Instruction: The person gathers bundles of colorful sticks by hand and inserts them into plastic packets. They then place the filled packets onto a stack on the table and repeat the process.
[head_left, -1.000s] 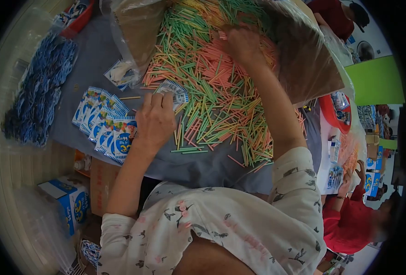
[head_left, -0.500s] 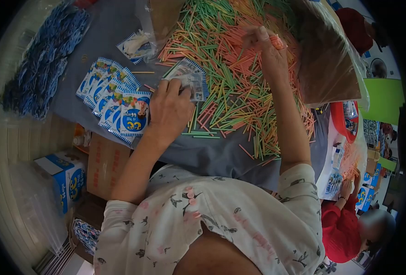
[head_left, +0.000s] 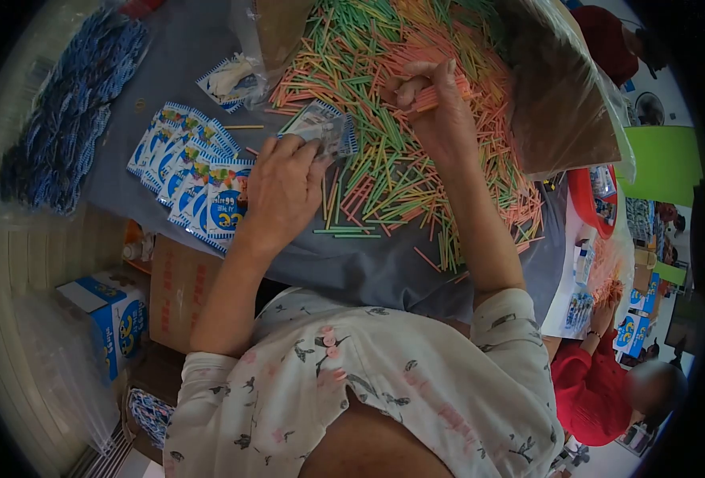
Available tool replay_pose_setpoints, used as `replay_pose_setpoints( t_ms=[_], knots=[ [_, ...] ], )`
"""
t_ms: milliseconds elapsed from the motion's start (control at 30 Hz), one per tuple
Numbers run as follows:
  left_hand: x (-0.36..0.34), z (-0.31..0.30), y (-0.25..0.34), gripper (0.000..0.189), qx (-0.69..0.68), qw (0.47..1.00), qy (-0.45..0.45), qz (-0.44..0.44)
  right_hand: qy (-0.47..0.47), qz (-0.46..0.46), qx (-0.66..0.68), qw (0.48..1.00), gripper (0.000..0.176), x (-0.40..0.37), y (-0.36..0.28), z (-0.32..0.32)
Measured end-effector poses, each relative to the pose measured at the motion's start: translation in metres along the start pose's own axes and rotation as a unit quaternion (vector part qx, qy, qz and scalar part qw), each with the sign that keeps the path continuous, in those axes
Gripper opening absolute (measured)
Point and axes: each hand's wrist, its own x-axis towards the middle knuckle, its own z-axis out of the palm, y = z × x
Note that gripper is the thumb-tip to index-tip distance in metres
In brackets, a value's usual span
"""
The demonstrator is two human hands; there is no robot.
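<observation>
My left hand (head_left: 283,185) is closed, its fingers pinching a small printed packet (head_left: 314,119) with blue striped edges and a see-through part. My right hand (head_left: 442,111) is raised over the pile, fingers curled around a small bundle of pink-orange sticks (head_left: 430,97). Beneath it spreads a large heap of thin green, yellow and pink sticks (head_left: 392,171). Left of my left hand, several blue-and-white packets (head_left: 229,203) overlap in fanned rows. Another packet (head_left: 231,82) with pale contents lies farther back.
Blue-and-white packets in a long mass (head_left: 74,111) lie at far left. Plastic-lined cardboard (head_left: 564,119) borders the heap on the right. Cartons (head_left: 181,291) stand below the table's left edge. A co-worker in red (head_left: 587,390) works at the right, near a red basket (head_left: 595,207).
My right hand has moved left and slightly down and turned, bringing the bundled sticks into clearer view. My left hand stays on the packet with a small shift.
</observation>
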Motion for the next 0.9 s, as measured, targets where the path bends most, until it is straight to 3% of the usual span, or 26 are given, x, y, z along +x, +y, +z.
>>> replay_pose_setpoints(
  t_ms=[133, 200, 300, 400, 467, 533, 600, 733, 800, 833, 867, 900],
  knots=[
    [0.004, -0.005, -0.014, 0.011, -0.039, 0.994, -0.064, -0.074, -0.034, 0.03, 0.052, 0.998, 0.054, -0.001, 0.016, 0.003],
    [0.003, 0.001, -0.013, 0.009, -0.176, 0.979, -0.02, -0.101, -0.052, 0.032, 0.06, 0.996, 0.054, -0.002, 0.018, 0.008],
    [0.006, 0.002, -0.015, 0.012, -0.264, 0.955, 0.027, -0.134, -0.039, 0.04, 0.007, 0.998, 0.053, -0.005, 0.013, 0.017],
    [0.015, 0.002, -0.024, 0.016, -0.294, 0.944, 0.084, -0.121, -0.046, 0.01, -0.041, 0.998, 0.056, -0.006, 0.007, 0.021],
    [0.02, -0.006, -0.024, 0.016, -0.295, 0.944, 0.072, -0.13, -0.057, -0.053, -0.05, 0.996, 0.058, -0.005, -0.002, 0.025],
    [0.022, -0.008, -0.021, 0.017, -0.298, 0.943, 0.057, -0.135, -0.071, -0.057, -0.023, 0.996, 0.061, -0.001, -0.007, 0.028],
    [0.021, -0.005, -0.014, 0.017, -0.287, 0.95, 0.047, -0.115, -0.099, -0.106, -0.139, 0.98, 0.06, 0.0, -0.013, 0.037],
    [0.011, -0.01, -0.009, 0.016, -0.26, 0.958, 0.03, -0.115, -0.058, -0.079, -0.29, 0.952, 0.057, 0.004, -0.029, 0.036],
    [0.005, -0.015, -0.007, 0.013, -0.281, 0.954, 0.042, -0.099, -0.022, -0.203, -0.452, 0.868, 0.048, 0.024, -0.05, 0.009],
    [0.003, -0.016, -0.005, 0.013, -0.282, 0.953, 0.043, -0.099, -0.038, -0.15, -0.574, 0.804, 0.041, 0.035, -0.067, -0.012],
    [0.002, -0.018, -0.003, 0.013, -0.263, 0.961, 0.038, -0.083, -0.038, -0.151, -0.575, 0.803, 0.041, 0.045, -0.072, -0.018],
    [0.001, -0.018, -0.002, 0.014, -0.243, 0.967, 0.032, -0.067, -0.049, -0.085, -0.725, 0.682, 0.036, 0.054, -0.075, -0.022]
  ],
)
